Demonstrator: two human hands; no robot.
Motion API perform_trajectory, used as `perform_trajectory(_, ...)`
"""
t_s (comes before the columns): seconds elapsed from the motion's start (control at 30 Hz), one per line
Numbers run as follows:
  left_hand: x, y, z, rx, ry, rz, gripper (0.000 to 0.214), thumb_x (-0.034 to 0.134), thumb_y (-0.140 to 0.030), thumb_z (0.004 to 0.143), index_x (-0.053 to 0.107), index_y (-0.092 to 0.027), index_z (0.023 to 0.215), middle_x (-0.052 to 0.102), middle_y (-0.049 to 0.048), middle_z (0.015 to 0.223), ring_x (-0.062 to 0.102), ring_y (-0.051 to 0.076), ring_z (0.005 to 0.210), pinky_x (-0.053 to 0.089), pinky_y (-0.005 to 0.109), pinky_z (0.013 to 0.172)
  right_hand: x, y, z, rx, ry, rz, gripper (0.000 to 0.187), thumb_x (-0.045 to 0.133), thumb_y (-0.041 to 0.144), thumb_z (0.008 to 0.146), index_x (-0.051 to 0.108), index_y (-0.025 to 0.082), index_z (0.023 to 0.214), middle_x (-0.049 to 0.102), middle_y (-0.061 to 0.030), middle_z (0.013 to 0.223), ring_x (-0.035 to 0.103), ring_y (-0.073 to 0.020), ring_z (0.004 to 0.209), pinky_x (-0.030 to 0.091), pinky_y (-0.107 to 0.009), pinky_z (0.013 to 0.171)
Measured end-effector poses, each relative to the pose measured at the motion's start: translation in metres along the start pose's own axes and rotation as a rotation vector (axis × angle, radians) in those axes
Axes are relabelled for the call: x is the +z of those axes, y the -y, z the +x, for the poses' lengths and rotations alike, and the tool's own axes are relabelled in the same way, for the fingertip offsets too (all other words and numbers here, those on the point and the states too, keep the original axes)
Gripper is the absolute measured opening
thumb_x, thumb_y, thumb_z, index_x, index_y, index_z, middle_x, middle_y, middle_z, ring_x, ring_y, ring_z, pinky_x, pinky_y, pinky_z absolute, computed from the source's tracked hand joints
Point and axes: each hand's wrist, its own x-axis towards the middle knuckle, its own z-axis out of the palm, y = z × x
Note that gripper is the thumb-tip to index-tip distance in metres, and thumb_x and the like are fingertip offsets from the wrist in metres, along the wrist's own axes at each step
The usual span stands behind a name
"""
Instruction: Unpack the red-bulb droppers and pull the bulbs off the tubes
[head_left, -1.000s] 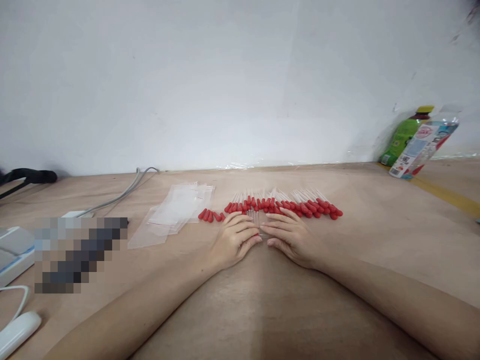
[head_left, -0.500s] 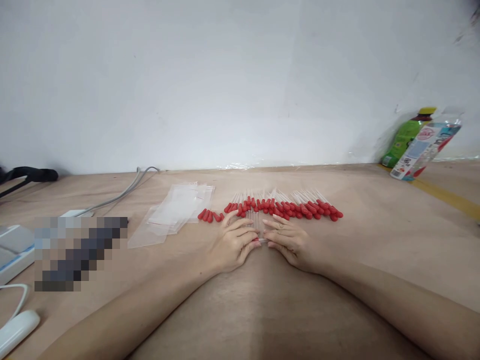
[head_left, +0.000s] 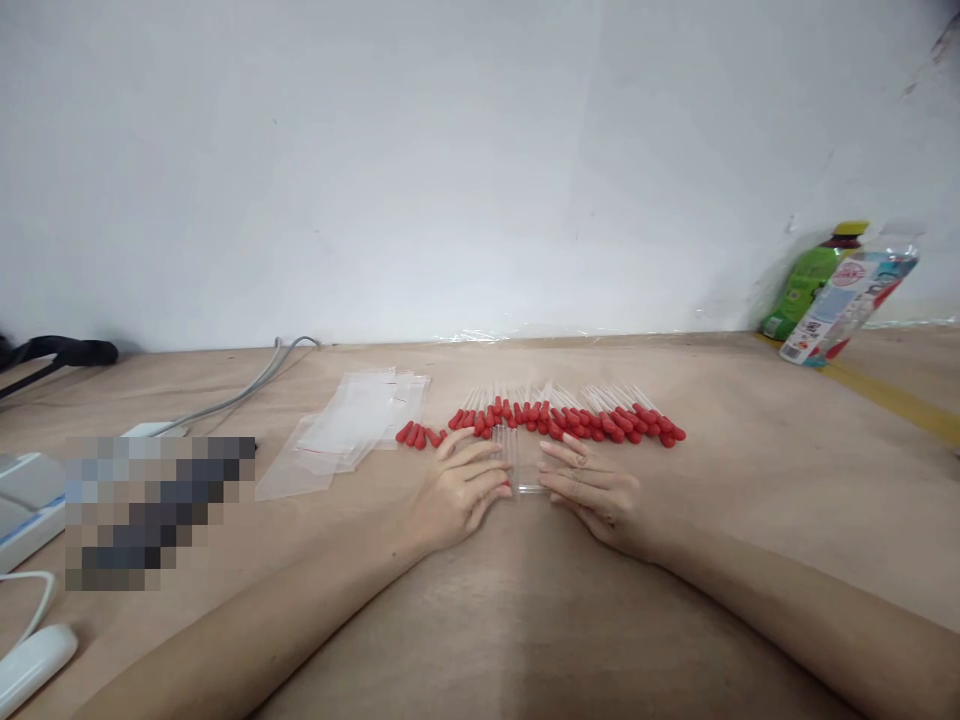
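My left hand is closed with thumb and fingers pinched at a small red rubber bulb, which is mostly hidden. Its fingertips lie by several clear glass tubes side by side on the table. My right hand pinches one clear glass tube that lies crosswise and points at the left hand. Behind the hands runs a row of glass droppers with red bulbs, their thin tips facing the wall. A few loose red bulbs sit at the row's left end.
Clear zip bags lie spread to the left. Further left are a pixelated dark object, a white power strip, a grey cable and a white device. Two bottles, one green, one clear with a label, lean by the wall.
My right hand has moved a little to the right with its glass tube, widening the gap between the hands. My left hand has shifted slightly left, uncovering more of the upright row of tubes.
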Motion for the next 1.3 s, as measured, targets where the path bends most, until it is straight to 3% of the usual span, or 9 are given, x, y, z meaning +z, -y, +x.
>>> perform_trajectory(0.17,-0.009,0.012,-0.01,-0.132,-0.073,0.001,0.013,0.055,-0.023,0.082,0.062,-0.02,0.092,0.065,0.0035,0.091,0.056,0.017,0.086,0.043,0.033,0.079,-0.015,-0.008,-0.005,0.154,-0.013,-0.13,0.032,0.049,0.016,0.084,0.054,0.024,0.115,0.064,-0.0036,0.084,0.058,-0.0183,0.09,0.044,-0.037,0.08)
perform_trajectory(0.23,-0.016,0.02,-0.008,-0.249,-0.083,-0.013,0.016,0.05,-0.024,0.085,0.062,-0.019,0.095,0.059,0.0048,0.087,0.055,0.014,0.079,0.045,0.028,0.07,-0.017,-0.007,-0.004,0.209,0.01,-0.19,0.028,0.05,0.02,0.083,0.057,0.023,0.11,0.061,-0.0027,0.073,0.055,-0.0156,0.073,0.041,-0.033,0.069)
perform_trajectory(0.37,-0.035,0.055,-0.007,-0.523,-0.083,0.083,0.024,0.041,-0.025,0.086,0.06,-0.017,0.099,0.053,0.0059,0.085,0.054,0.014,0.073,0.046,0.026,0.065,-0.016,0.0,0.003,0.283,0.09,-0.204,0.03,0.045,0.018,0.083,0.055,0.02,0.111,0.061,-0.0035,0.078,0.05,-0.0146,0.072,0.035,-0.032,0.071)
perform_trajectory(0.5,-0.051,0.097,-0.021,-0.732,0.051,0.13,0.026,0.045,-0.032,0.081,0.056,-0.017,0.1,0.057,0.0036,0.078,0.055,0.015,0.065,0.045,0.028,0.063,-0.008,0.002,0.011,0.372,0.001,-0.215,0.016,0.047,0.017,0.079,0.057,0.017,0.091,0.062,-0.0016,0.073,0.051,-0.014,0.069,0.032,-0.032,0.071)
perform_trajectory(0.6,-0.053,0.113,-0.032,-0.829,0.139,0.058,0.029,0.048,-0.038,0.078,0.052,-0.018,0.098,0.06,0.001,0.072,0.057,0.015,0.061,0.045,0.027,0.06,0.003,0.001,0.016,0.412,-0.097,-0.266,0.01,0.048,0.015,0.077,0.057,0.018,0.077,0.061,0.0007,0.064,0.051,-0.0129,0.063,0.029,-0.031,0.069)
perform_trajectory(0.77,-0.05,0.109,-0.032,-0.851,0.258,0.103,0.03,0.047,-0.043,0.078,0.053,-0.019,0.095,0.064,0.0028,0.077,0.058,0.018,0.067,0.044,0.029,0.063,0.017,0.002,0.027,0.431,-0.091,-0.321,0.01,0.049,0.015,0.075,0.058,0.018,0.072,0.062,0.0009,0.064,0.052,-0.0132,0.065,0.027,-0.032,0.071)
perform_trajectory(0.93,-0.045,0.085,-0.02,-0.653,0.13,0.272,0.026,0.043,-0.038,0.082,0.061,-0.019,0.081,0.063,0.0058,0.087,0.054,0.022,0.086,0.041,0.034,0.079,0.021,0.004,0.032,0.398,-0.07,-0.314,0.01,0.05,0.019,0.077,0.059,0.018,0.073,0.062,0.0,0.065,0.051,-0.0131,0.065,0.028,-0.032,0.074)
perform_trajectory(1.03,-0.038,0.07,-0.007,-0.58,0.171,0.286,0.025,0.045,-0.037,0.082,0.064,-0.021,0.08,0.061,0.0052,0.09,0.051,0.022,0.09,0.038,0.036,0.084,0.019,0.006,0.033,0.387,-0.063,-0.295,0.013,0.049,0.021,0.078,0.06,0.019,0.073,0.062,-0.0001,0.063,0.051,-0.0133,0.065,0.028,-0.033,0.076)
perform_trajectory(1.3,-0.015,0.085,0.024,-0.813,0.357,0.267,0.031,0.051,-0.046,0.074,0.068,-0.021,0.069,0.06,0.0089,0.097,0.047,0.032,0.099,0.036,0.046,0.082,0.01,0.012,0.04,0.352,0.093,-0.227,0.019,0.053,0.034,0.078,0.064,0.021,0.085,0.065,-0.0018,0.074,0.053,-0.0171,0.079,0.025,-0.038,0.086)
